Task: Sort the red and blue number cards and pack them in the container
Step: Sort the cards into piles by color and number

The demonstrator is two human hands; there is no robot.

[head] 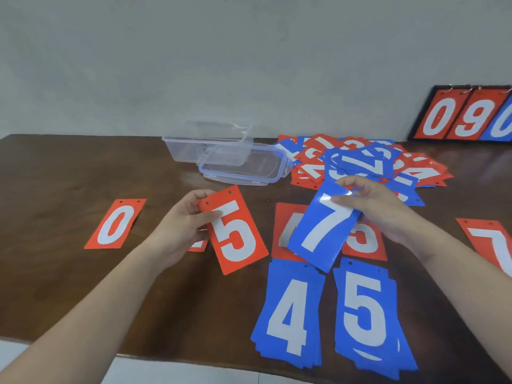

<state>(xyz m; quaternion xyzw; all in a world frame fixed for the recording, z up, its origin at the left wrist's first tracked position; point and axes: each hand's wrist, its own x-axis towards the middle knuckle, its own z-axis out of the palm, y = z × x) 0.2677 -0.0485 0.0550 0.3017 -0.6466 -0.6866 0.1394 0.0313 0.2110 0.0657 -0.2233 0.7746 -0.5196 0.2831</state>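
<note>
red "5" card [235,231], blue "7" card [321,228]

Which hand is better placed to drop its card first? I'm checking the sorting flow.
Probably the right hand: its blue 7 card hovers beside the blue 5 stack.

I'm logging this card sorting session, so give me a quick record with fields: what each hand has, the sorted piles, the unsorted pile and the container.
left hand: holds red 5 card above the table
right hand: holds blue 7 card above the red cards
sorted blue piles: blue 4 stack, blue 5 stack, near edge
laid red cards: red 0 card at left, red 7 card at right
unsorted pile: mixed red and blue, far right
container: clear, empty, its lid beside it
</note>
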